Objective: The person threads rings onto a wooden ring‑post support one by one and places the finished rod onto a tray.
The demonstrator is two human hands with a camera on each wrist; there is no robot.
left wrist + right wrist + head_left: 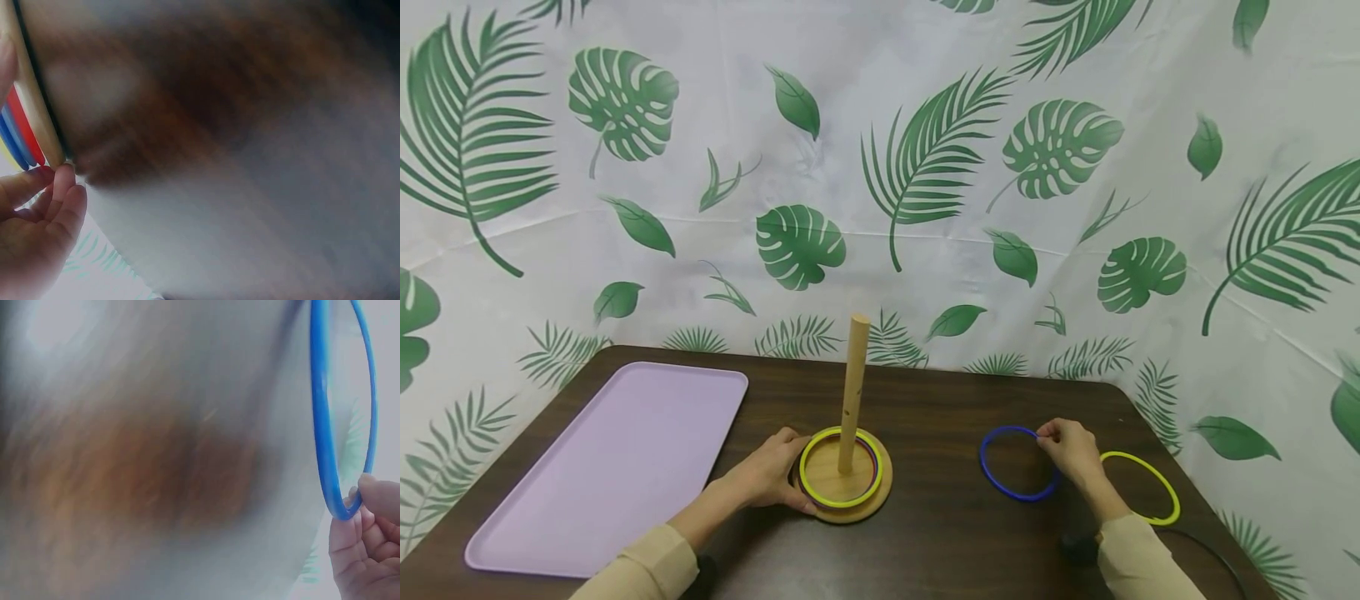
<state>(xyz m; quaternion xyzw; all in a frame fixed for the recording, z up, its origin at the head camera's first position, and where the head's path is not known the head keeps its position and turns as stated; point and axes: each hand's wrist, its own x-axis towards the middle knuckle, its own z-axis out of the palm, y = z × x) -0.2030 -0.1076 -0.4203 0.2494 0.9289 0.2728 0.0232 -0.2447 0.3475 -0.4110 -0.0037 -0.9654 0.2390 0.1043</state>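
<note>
A wooden stand with an upright post (853, 392) and a round base (883, 492) is on the table. Around the foot of the post lies a yellow ring (842, 504), with a red ring (26, 128) and blue rings stacked beneath it. My left hand (767, 475) grips the left side of the base, its thumb at the near edge. In my right hand (1075, 454) a blue ring (1026, 498) is pinched between thumb and fingers at its right side. The right wrist view has this ring (322, 425) above the blurred tabletop.
Beyond my right hand another yellow ring (1172, 496) lies near the table's right side. A lilac tray (625, 450) takes up the left part of the dark wooden table (940, 550). Near my right sleeve a black cable (1213, 554) runs along. A leaf-patterned cloth (820, 175) hangs behind.
</note>
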